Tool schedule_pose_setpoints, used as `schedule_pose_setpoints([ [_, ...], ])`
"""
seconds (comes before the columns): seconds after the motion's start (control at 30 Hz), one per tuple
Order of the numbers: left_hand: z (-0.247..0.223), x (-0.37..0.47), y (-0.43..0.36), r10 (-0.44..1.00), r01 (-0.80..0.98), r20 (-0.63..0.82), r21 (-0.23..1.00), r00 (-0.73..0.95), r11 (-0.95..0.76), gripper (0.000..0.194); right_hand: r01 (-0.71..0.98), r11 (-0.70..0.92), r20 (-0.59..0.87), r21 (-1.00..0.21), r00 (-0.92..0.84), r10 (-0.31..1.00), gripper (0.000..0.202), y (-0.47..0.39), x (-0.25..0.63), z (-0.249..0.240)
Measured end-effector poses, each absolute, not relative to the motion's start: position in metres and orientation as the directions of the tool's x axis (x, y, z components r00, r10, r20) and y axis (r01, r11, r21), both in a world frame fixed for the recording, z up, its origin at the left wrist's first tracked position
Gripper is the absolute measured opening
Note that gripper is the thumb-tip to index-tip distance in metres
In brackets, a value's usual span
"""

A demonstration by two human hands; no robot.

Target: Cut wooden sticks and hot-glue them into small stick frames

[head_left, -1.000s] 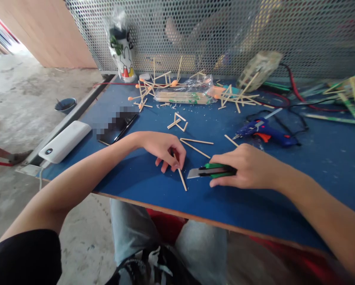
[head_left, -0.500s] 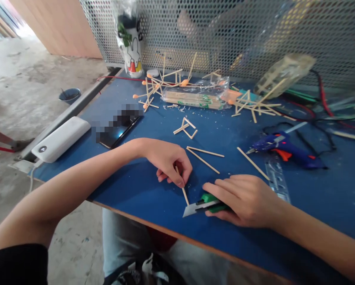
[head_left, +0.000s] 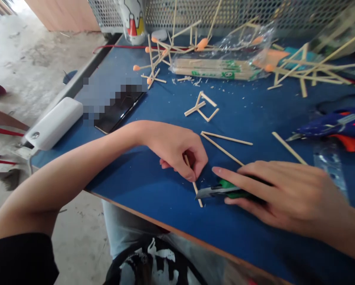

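Note:
My left hand (head_left: 183,152) pinches a thin wooden stick (head_left: 198,194) between thumb and fingers, its lower end against the blue tabletop (head_left: 153,186). In my right hand (head_left: 287,194) is a green utility knife (head_left: 232,189), its blade laid across the stick just below my left fingertips. Beyond the hands, two sticks (head_left: 226,138) meet in a V. A small figure of short glued-looking sticks (head_left: 207,116) lies farther back. Another single stick (head_left: 288,147) rests above my right hand.
A blue glue gun (head_left: 337,122) lies at the right. Along the back are a plastic pack of sticks (head_left: 209,68) and stick structures with orange blobs (head_left: 156,59). A phone (head_left: 120,107) and a white power bank (head_left: 55,123) sit at the left, near the table edge.
The knife blade has shifted from the stick's lower end up along it, closer to my left fingers. My view has tilted down and come nearer the table.

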State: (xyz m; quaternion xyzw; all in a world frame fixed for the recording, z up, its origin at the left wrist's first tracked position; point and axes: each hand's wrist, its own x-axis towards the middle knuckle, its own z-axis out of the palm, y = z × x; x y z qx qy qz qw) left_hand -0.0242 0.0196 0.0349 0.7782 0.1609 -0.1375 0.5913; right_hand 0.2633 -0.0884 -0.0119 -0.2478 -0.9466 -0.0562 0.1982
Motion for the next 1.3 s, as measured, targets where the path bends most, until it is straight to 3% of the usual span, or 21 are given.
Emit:
schedule_pose_setpoints([
  [0.27, 0.037, -0.022, 0.017, 0.153, 0.390, -0.359, 0.867, 0.921, -0.312, 0.007, 0.499, 0.863, 0.405, 0.083, -0.808, 0.428, 0.031, -0.089, 0.259, -0.008],
  [0.53, 0.032, -0.019, 0.016, 0.264, 0.399, -0.338, 0.889, 0.903, -0.226, 0.012, 0.461, 0.884, 0.335, 0.080, -0.848, 0.412, 0.033, -0.094, 0.263, -0.002],
  [0.7, 0.031, -0.018, 0.015, 0.171, 0.393, -0.362, 0.895, 0.916, -0.210, 0.005, 0.453, 0.886, 0.314, 0.100, -0.859, 0.404, 0.033, -0.098, 0.264, -0.003],
  [0.9, 0.034, -0.017, 0.014, 0.096, 0.332, -0.318, 0.898, 0.943, -0.287, 0.009, 0.426, 0.885, 0.387, 0.187, -0.860, 0.332, 0.051, -0.103, 0.272, -0.006],
  [1.3, 0.033, -0.019, 0.018, 0.057, 0.299, -0.299, 0.888, 0.953, -0.349, 0.009, 0.594, 0.804, 0.244, 0.025, -0.784, 0.571, 0.055, -0.116, 0.282, -0.013],
])
